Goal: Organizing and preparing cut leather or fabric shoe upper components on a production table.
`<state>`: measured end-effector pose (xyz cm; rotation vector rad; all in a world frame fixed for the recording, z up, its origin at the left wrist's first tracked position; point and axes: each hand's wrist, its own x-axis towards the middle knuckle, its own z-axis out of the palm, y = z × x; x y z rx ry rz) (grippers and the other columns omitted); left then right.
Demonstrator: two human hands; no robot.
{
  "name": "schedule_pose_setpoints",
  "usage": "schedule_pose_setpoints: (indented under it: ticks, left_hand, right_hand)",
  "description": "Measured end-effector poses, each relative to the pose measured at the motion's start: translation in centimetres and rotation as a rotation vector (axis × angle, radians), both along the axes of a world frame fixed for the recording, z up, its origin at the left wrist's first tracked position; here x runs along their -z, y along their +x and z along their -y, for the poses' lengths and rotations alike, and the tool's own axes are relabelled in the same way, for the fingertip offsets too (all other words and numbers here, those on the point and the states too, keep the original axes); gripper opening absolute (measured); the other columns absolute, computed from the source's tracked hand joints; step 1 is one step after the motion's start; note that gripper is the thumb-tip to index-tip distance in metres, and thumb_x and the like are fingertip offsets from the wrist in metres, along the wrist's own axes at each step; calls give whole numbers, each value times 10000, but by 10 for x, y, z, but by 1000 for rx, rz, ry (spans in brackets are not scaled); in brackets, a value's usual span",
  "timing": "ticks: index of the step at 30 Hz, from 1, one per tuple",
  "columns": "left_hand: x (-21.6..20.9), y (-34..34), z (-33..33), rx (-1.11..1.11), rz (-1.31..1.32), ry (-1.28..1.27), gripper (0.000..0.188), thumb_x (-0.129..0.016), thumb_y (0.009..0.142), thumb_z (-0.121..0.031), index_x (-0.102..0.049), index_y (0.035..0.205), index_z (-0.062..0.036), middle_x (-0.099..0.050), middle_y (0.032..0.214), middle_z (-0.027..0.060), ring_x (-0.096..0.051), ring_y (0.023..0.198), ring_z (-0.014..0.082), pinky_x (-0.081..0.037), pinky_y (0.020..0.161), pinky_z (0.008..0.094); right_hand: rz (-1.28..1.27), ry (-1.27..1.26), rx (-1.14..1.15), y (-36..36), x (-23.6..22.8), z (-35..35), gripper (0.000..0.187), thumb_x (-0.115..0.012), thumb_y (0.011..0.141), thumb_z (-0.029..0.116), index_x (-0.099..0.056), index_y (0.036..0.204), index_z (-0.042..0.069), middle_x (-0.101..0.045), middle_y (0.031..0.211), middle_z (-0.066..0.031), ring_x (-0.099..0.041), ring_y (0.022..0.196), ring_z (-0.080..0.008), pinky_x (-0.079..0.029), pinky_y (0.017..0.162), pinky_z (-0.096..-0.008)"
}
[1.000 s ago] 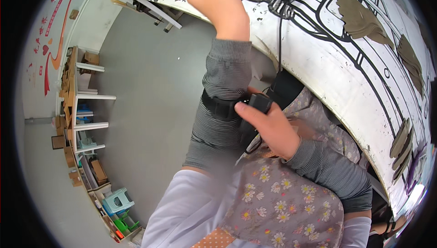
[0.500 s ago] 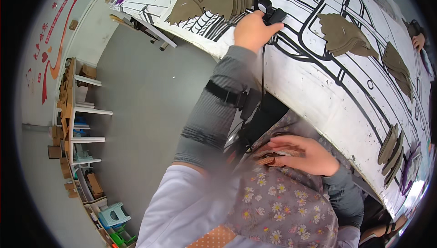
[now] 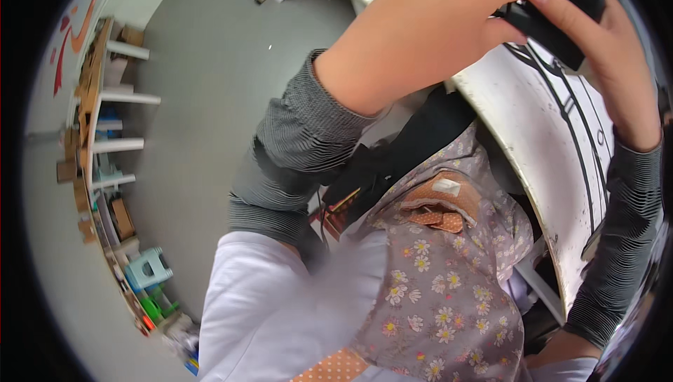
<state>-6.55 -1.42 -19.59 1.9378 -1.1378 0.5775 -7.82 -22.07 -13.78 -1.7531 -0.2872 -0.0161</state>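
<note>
- Head view: the left hand (image 3: pixel 442 24) reaches up and right, wrist bent, its finger and thumb curled round a black gadget (image 3: pixel 554 31).
- Right hand (image 3: pixel 620 52) comes straight up the right side, half closed — its thumb lies on that gadget; its other fingers are mostly hidden.
- One gadget, two hands, two stripy grey sleeves (image 3: pixel 308 126), one blue stool (image 3: pixel 147 270).
- Gadget is up over the white table (image 3: pixel 515 119), near the top right.
- Table's edge curves down between the arms — wide grey floor (image 3: pixel 210 108) lies left.
</note>
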Motion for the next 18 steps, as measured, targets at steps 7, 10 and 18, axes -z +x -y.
schedule_pose_setpoints:
  ticks: [7, 10, 18]
  left_hand:
    - [16, -49, -80, -633, -132, -140, 489, -689, 883, 16, -547, 1349, -24, -659, 968, 78, -606, 695, 172, -508, 671, 284]
    - [45, -62, -172, -1218, -34, 360, 398, -758, 875, -353, -691, 1061, -8, -710, 842, 118, -666, 738, 260, -512, 684, 365]
    - [-20, -142, -295, -964, -621, -690, 648, -538, 1018, -466, -566, 1332, 100, -703, 1226, 239, -723, 1020, 229, -545, 903, 263]
  right_hand:
    - [-266, -221, -619, 82, 29, 81, 492, -652, 994, 126, -500, 1450, 24, -588, 1365, -156, -611, 1192, -170, -515, 965, -294]
    - [-262, -257, -628, 102, 40, 118, 474, -644, 997, 135, -506, 1437, 25, -590, 1348, -150, -610, 1178, -168, -513, 956, -295]
    - [-262, -368, -561, 142, 56, 220, 429, -623, 1005, 160, -524, 1402, 29, -595, 1302, -134, -609, 1142, -162, -507, 932, -295]
